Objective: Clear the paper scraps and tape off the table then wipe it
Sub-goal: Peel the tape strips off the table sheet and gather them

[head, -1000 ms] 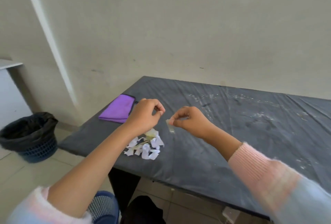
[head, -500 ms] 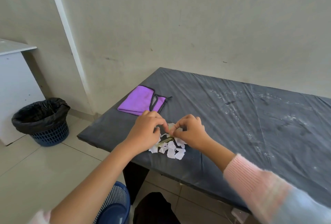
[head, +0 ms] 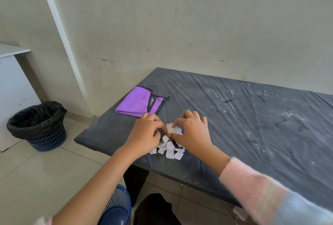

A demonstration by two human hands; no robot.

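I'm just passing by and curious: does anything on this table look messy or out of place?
Yes. Torn white paper scraps lie heaped near the front edge of the table, between the left hand and right hand, and white specks are strewn over its wrinkled dark cover. The purple cloth lies neatly folded.

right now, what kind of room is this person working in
Probably a plain workroom or utility space rather than a home: a dark table covered in plastic sheeting stands against a bare, scuffed wall, with a bag-lined waste basket on a tiled floor and a white cabinet beside it.
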